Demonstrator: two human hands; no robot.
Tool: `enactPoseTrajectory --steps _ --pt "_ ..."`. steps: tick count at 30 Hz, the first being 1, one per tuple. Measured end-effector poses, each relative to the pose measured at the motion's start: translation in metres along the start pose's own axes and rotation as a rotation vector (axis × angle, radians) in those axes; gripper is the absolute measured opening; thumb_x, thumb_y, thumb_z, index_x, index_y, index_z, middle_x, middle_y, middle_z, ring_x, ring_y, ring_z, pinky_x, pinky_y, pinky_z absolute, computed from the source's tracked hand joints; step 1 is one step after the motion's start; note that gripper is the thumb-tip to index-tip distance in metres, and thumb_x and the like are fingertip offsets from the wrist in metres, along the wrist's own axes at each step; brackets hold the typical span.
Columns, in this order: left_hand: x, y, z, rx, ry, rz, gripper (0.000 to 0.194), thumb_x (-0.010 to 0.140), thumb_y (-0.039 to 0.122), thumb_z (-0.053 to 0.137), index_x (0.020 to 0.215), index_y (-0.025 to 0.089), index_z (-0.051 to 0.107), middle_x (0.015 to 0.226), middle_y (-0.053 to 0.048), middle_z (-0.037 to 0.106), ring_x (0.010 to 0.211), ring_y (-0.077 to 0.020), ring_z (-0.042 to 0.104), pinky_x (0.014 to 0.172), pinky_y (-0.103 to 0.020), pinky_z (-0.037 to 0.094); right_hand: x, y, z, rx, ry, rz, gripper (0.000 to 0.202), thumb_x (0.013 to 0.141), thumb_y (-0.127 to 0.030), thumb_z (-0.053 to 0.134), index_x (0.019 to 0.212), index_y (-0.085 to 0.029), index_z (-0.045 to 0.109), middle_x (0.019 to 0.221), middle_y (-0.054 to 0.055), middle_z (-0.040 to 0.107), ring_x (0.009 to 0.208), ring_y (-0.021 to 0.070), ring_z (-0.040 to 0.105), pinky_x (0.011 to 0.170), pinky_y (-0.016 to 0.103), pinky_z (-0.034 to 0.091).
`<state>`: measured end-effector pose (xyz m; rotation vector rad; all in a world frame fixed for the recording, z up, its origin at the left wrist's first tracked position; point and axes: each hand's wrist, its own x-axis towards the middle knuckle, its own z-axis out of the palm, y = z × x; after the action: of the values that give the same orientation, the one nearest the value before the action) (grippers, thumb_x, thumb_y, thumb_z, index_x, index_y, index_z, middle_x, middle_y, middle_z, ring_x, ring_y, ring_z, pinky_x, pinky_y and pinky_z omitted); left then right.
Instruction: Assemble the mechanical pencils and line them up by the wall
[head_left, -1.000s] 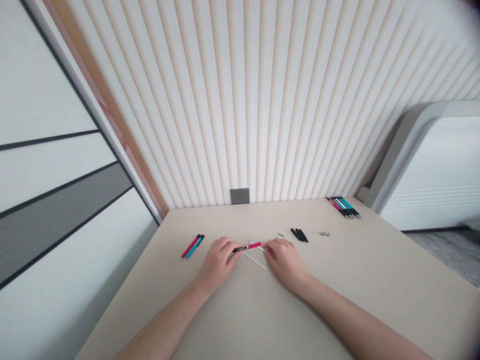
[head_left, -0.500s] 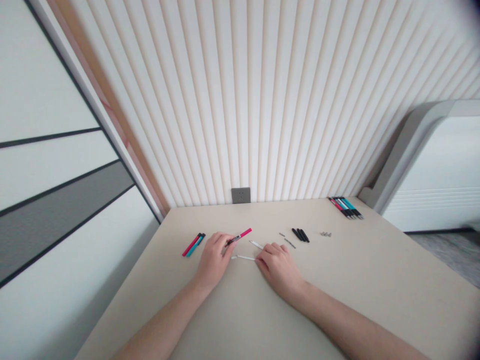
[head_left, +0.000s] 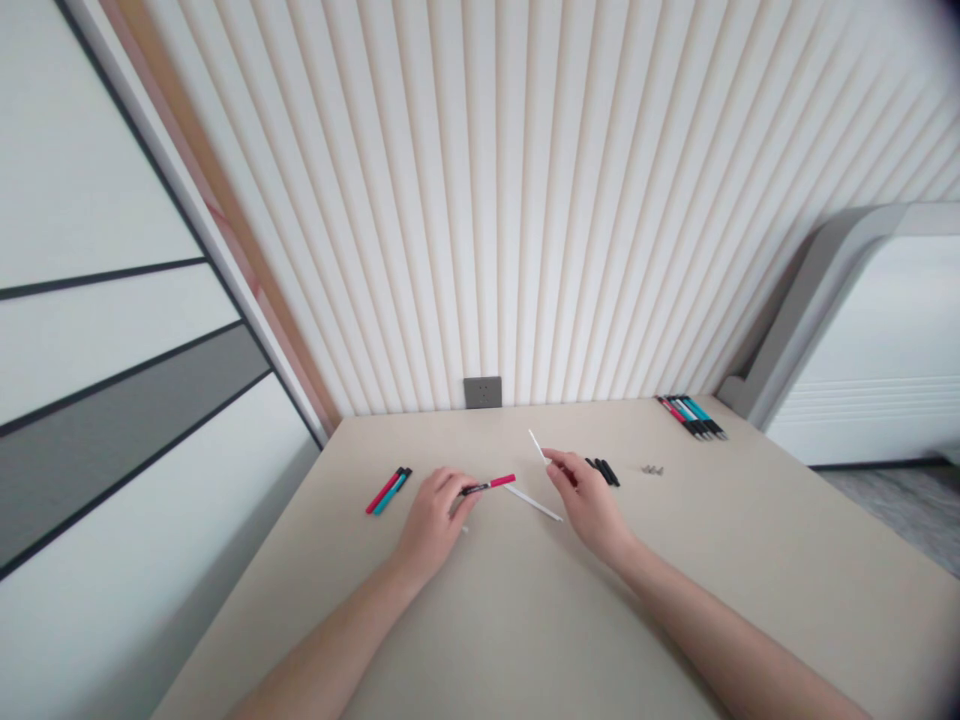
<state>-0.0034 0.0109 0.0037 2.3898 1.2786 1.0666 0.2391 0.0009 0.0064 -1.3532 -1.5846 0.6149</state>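
My left hand [head_left: 437,512] is closed on a red and black pen barrel [head_left: 501,481], whose red end points right. In my right hand [head_left: 589,497] a thin white pen refill [head_left: 537,446] is pinched and tilted up to the left, lifted above the table. Another white refill [head_left: 536,504] lies on the table between the hands. Part of a small white piece [head_left: 465,529] shows beside my left hand, mostly hidden. Several black pen grips [head_left: 604,472] lie just beyond my right hand, which partly covers them.
Left of my left hand lie red and teal pen barrels [head_left: 388,492]. Small metal pen tips [head_left: 652,470] rest to the right. A row of assembled pens [head_left: 691,417] sits at the table's back right, near the ribbed wall [head_left: 517,200] with its dark socket [head_left: 482,392].
My right hand has picked a white refill up off the table and moved up and right with it. The red barrel in my left hand has swung nearer to level.
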Motion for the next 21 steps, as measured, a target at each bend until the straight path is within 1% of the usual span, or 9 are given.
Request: enactPoseTrajectory --steps 2,4,6,8,14,17,19,21 --pt "0.0 0.001 0.0 0.008 -0.02 0.017 0.009 0.09 0.023 0.054 0.094 0.021 0.062 0.092 -0.005 0.061 0.089 -0.0206 0.058 0.082 -0.036 0.048 0.001 0.001 0.004 0.182 0.019 0.058 0.037 0.089 -0.046 0.048 0.108 -0.016 0.062 0.079 0.005 0.064 0.071 0.0187 0.058 0.065 0.031 0.046" --pt "-0.001 0.001 0.0 0.025 -0.032 0.032 0.009 0.09 0.024 0.055 0.093 0.021 0.062 0.092 -0.005 0.061 0.089 -0.0208 0.057 0.082 -0.036 0.048 0.001 -0.001 0.008 0.361 0.021 0.089 0.036 0.086 -0.048 0.054 0.101 -0.016 0.061 0.075 0.004 0.063 0.069 0.0177 0.059 0.064 0.03 0.047" --pt "-0.001 0.002 -0.001 0.036 -0.036 0.038 0.009 0.09 0.024 0.054 0.093 0.021 0.062 0.091 -0.005 0.061 0.089 -0.021 0.057 0.082 -0.036 0.048 0.0 -0.004 0.01 0.48 0.008 0.094 0.033 0.082 -0.048 0.06 0.094 -0.017 0.059 0.077 0.003 0.063 0.07 0.017 0.061 0.067 0.03 0.049" --pt "-0.001 0.002 -0.001 0.042 -0.041 0.04 0.009 0.09 0.024 0.054 0.094 0.021 0.062 0.092 -0.005 0.06 0.089 -0.0211 0.057 0.082 -0.037 0.047 -0.002 -0.007 0.011 0.538 -0.007 0.094 0.032 0.08 -0.047 0.064 0.089 -0.018 0.059 0.079 0.004 0.064 0.071 0.0168 0.062 0.07 0.031 0.049" --pt "-0.001 0.002 0.0 0.039 -0.04 0.062 0.008 0.09 0.024 0.055 0.094 0.02 0.061 0.092 -0.005 0.06 0.09 -0.0204 0.056 0.083 -0.036 0.046 -0.005 -0.009 0.013 0.621 -0.051 0.125 0.032 0.077 -0.047 0.068 0.088 -0.017 0.061 0.081 0.005 0.068 0.073 0.0173 0.064 0.072 0.031 0.05" --pt "-0.001 0.003 0.0 0.03 -0.035 0.065 0.009 0.091 0.023 0.053 0.095 0.02 0.061 0.093 -0.005 0.059 0.091 -0.0198 0.056 0.084 -0.035 0.046 -0.007 -0.003 0.017 0.598 -0.149 0.149 0.034 0.075 -0.048 0.069 0.089 -0.017 0.065 0.082 0.005 0.069 0.077 0.0183 0.064 0.072 0.03 0.049" --pt "-0.001 0.002 -0.001 0.031 -0.028 0.065 0.01 0.092 0.024 0.052 0.097 0.02 0.06 0.095 -0.005 0.059 0.092 -0.0198 0.056 0.085 -0.035 0.045 -0.007 0.002 0.018 0.528 -0.214 0.172 0.037 0.074 -0.046 0.071 0.097 -0.017 0.066 0.088 0.006 0.07 0.078 0.0178 0.063 0.07 0.029 0.048" --pt "-0.002 0.002 -0.002 0.034 -0.012 0.061 0.01 0.092 0.024 0.052 0.098 0.021 0.06 0.096 -0.005 0.058 0.094 -0.0198 0.056 0.086 -0.035 0.045 -0.005 0.006 0.017 0.468 -0.234 0.184 0.046 0.074 -0.045 0.072 0.111 -0.019 0.063 0.095 0.006 0.069 0.078 0.0169 0.062 0.07 0.029 0.047"
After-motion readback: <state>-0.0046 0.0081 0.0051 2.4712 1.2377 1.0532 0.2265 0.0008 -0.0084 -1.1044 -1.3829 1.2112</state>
